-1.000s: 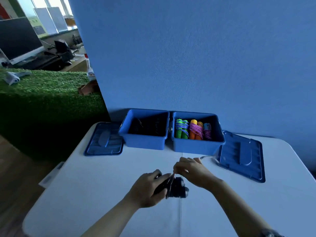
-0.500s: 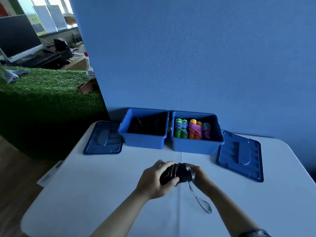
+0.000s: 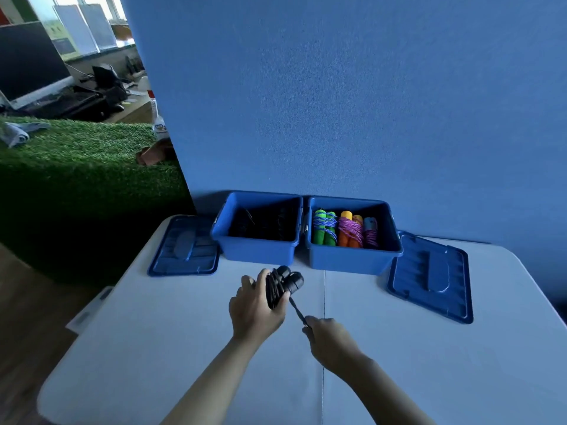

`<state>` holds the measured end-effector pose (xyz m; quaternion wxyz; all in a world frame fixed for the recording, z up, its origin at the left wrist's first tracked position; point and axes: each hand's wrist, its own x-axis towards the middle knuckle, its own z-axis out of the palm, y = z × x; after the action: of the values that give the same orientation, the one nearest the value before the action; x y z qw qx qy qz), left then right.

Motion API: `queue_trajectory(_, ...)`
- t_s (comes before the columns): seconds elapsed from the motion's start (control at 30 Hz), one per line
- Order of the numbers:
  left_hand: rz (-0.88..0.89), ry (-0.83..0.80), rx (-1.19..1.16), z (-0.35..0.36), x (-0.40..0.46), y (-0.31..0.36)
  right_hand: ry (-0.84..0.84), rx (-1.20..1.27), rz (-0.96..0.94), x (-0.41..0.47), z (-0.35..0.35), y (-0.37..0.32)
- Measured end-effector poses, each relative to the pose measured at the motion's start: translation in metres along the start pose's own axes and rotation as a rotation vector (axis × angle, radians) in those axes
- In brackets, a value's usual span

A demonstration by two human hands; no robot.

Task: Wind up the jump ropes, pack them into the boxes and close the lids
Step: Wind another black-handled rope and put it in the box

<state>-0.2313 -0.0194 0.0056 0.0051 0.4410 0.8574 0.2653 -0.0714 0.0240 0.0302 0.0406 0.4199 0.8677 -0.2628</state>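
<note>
My left hand (image 3: pixel 253 308) grips a black jump rope (image 3: pixel 283 283), its two handles side by side with cord wound round them. A short taut end of the cord runs down to my right hand (image 3: pixel 326 332), which pinches it. Both hands hover over the white table (image 3: pixel 153 348) in front of two open blue boxes. The left box (image 3: pixel 257 251) holds dark wound ropes. The right box (image 3: pixel 352 260) holds several wound ropes with green, orange and blue handles.
One blue lid (image 3: pixel 184 248) lies flat left of the boxes, the other lid (image 3: pixel 429 276) lies right of them. A blue wall (image 3: pixel 337 102) rises directly behind the boxes. An artificial grass surface (image 3: pixel 76 161) lies off the table's left side.
My right hand has left the handles and pulled the cord's end down and toward me, drawing it taut. My left hand has tipped the bundle upright and shifted it slightly left.
</note>
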Motion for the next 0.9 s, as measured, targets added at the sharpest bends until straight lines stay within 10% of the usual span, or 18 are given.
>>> queue_trajectory(0.43,0.016,-0.352,0.163,0.000,-0.010,-0.007,-0.154,-0.229,-0.111,-0.006,-0.043,-0.002)
queue_trajectory(0.9,0.557,-0.317,-0.014,-0.013,-0.036,0.003,0.089,-0.051,-0.300,0.027,-0.075,0.023)
